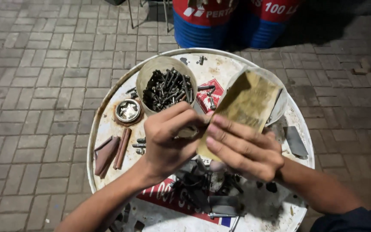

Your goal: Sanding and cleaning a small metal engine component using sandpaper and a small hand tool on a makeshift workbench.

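Looking down from my head camera, I have both hands over the white top of an upturned drum (108,124) that serves as my work surface. My right hand (243,148) is closed on a worn, yellow-brown sheet of sandpaper (247,105), fingers flat across its lower part, the sheet tilting up and away from me. My left hand (170,137) is pinched shut, thumb and fingertips meeting at the sheet's lower left edge; something small may sit in that pinch, but I cannot tell what.

Just beyond my left hand stands a round plastic tub (151,71) filled with dark bolts and screws (168,90). A second pale tub (280,101) sits behind the sandpaper, mostly hidden by it. To the left of the bolt tub lies a small shiny metal cup (128,111), and nearer me two rusty brown flat metal pieces (112,152). A few loose bolts (139,145) lie beside my left wrist. Dark hardware (207,187) is heaped beneath my hands. Blue and red barrels (232,21) stand on the paving beyond.
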